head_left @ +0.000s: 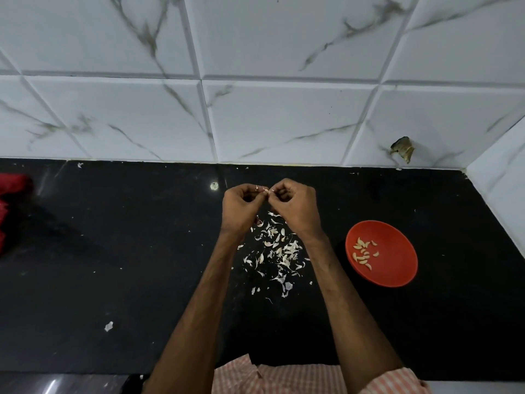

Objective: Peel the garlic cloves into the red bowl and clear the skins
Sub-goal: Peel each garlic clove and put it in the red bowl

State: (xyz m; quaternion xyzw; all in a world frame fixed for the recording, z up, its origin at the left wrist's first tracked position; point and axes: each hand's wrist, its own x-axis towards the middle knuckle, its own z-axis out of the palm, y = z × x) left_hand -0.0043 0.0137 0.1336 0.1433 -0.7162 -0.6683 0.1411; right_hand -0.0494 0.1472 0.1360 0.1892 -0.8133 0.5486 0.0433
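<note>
Clove point(265, 190) pinched btwn L hand point(241, 207) & R hand point(296, 206), long axis left-right.

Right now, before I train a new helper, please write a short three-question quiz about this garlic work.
1. True or false: the red bowl holds peeled cloves.
2. Where do most skins lie? A) in the bowl B) on the black counter, between the forearms C) on a plate
3. What do the left hand and right hand pinch together?
Key: 1 true; 2 B; 3 a garlic clove.
</note>
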